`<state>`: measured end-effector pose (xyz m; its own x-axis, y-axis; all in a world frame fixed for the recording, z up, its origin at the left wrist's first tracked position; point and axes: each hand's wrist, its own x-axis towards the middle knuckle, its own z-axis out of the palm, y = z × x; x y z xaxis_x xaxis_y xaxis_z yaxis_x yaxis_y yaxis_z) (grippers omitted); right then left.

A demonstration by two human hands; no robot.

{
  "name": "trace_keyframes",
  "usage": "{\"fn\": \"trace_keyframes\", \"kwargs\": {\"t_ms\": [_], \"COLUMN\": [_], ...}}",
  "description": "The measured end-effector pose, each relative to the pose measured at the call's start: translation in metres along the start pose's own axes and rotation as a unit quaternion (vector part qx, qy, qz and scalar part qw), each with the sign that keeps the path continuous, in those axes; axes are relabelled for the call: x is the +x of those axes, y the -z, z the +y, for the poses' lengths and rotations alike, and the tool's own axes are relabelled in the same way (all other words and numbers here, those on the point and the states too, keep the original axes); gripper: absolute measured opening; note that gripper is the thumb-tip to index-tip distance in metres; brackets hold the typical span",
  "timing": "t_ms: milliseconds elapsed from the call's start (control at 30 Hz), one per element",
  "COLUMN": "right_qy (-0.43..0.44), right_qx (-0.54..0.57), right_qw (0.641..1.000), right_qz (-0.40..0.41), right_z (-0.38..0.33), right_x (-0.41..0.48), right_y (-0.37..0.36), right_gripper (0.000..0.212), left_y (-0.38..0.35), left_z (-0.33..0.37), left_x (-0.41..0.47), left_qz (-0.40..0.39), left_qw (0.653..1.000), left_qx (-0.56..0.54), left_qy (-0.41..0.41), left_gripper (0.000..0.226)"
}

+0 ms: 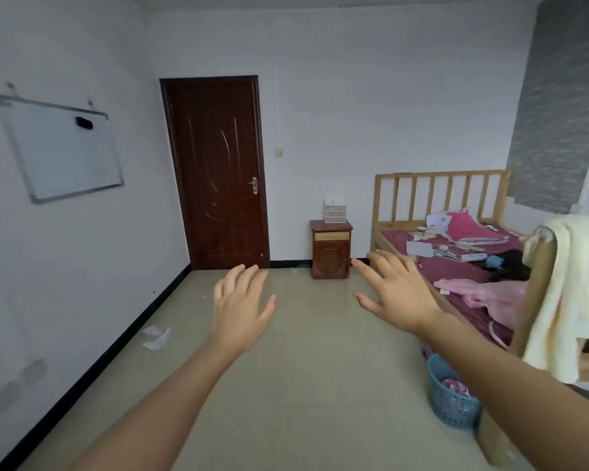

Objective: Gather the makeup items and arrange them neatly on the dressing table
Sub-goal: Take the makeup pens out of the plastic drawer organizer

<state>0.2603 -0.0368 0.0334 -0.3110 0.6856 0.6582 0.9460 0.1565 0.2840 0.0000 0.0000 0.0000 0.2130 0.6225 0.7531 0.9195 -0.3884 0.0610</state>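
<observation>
Hands, left [240,309] and right [397,294], reach forward, fingers spread, empty.

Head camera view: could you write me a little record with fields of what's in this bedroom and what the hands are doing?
Left hand: open, fingers spread, holding nothing
Right hand: open, fingers spread, holding nothing
Door: dark wood, closed
Whiteboard: on left wall, tilted
Cabinet: between door and bed, small drawer box on top
Bed: wooden frame, strewn with clothes and small items
Basket: blue, on floor by the bed
Towel: cream, draped over a wooden rail at right
</observation>
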Motion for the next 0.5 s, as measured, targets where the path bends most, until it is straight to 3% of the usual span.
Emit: {"fn": "trace_keyframes", "kwargs": {"t_ms": [133, 500], "right_qy": [0.007, -0.008], "right_qx": [-0.007, -0.040], "right_qw": [1.000, 0.999], "right_qz": [0.000, 0.017], "right_z": [0.011, 0.073], "right_x": [0.025, 0.124], "right_y": [-0.038, -0.157], "right_gripper": [0.055, 0.050], "left_y": [-0.033, -0.141], "left_z": [-0.019, -0.043], "left_x": [0.026, 0.156], "left_qz": [0.035, -0.007], "left_qw": [0.999, 0.999], "left_qx": [0.037, 0.028], "left_qy": [-0.019, -0.031], "left_gripper": [0.045, 0.044]}}
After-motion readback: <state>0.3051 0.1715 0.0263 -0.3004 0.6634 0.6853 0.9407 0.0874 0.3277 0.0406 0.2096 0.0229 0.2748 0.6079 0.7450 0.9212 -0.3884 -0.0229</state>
